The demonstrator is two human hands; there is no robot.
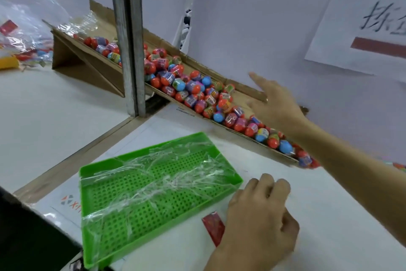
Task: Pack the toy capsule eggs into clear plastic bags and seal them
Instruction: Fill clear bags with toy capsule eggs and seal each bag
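- The right hand (274,104) reaches, fingers spread and holding nothing, over the heaped multicoloured plastic capsule eggs (197,93); best to scoop a few from the heap's near edge.
- The left hand (259,211) rests curled by a red card label (214,228); whether it pinches anything I cannot tell.
- The eggs fill a sloping brown cardboard trough (87,60).
- The green perforated plastic tray (153,194) holds crumpled clear plastic bags (158,180).

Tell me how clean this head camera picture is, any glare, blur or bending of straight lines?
Head view: the metal post and table edges tilt and bow from the wide-angle lens; the clear plastic bags in the green tray glint with white glare; the right hand reaching over the capsule eggs is softly motion-blurred; the lighting is even and shadows are faint.
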